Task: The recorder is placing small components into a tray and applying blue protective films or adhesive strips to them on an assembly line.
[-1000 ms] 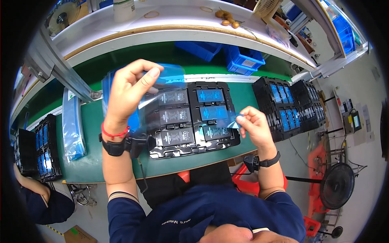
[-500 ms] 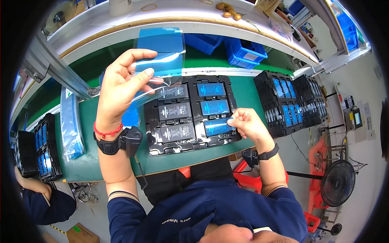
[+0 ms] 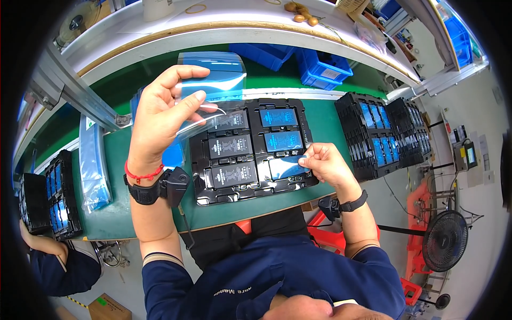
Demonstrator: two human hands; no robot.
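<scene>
A black plastic tray [image 3: 200, 194] lies on the green bench in front of me, holding flat battery packs in two columns. The left column's packs [image 3: 230, 146] look dark and bare; on the right, two packs [image 3: 283, 141] wear blue film. My right hand [image 3: 329, 166] pinches the right edge of a blue film piece [image 3: 287, 167] over the near-right pack. Up above the tray's far-left corner, my left hand [image 3: 162, 109] grips bent, clear-and-blue film sheets [image 3: 216, 80] between thumb and fingers. How many sheets it holds I cannot tell.
Stacked black trays with blue-covered packs [image 3: 360, 144] stand at the right, and more trays [image 3: 61, 197] at the left. Blue bins [image 3: 322, 69] sit behind, under a shelf [image 3: 224, 29]. A plastic bag [image 3: 95, 165] lies left. Another person [image 3: 61, 264] sits at far left.
The film sheets in my left hand have dipped lower at their far end. The blue film under my right hand has shifted slightly, and the pack's print beneath it is less visible.
</scene>
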